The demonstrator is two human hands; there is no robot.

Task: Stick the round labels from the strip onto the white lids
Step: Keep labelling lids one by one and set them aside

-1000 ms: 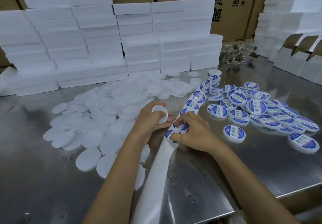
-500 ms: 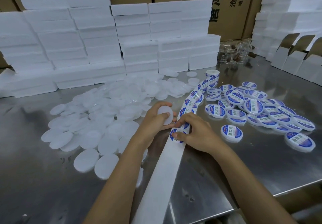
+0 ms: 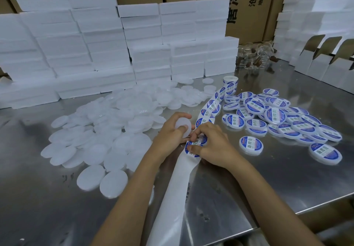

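Carefully now: my left hand (image 3: 170, 131) grips a blank round white plastic lid (image 3: 183, 127) mid-table, while my right hand (image 3: 208, 144) pinches a blue-and-white round label (image 3: 193, 148) on the white backing strip (image 3: 178, 184); I'd peel slowly and centre it.

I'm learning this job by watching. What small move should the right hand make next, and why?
Probably peel the round label off the strip: the right hand pinches its edge, and the left hand holds a bare white lid beside it, ready.
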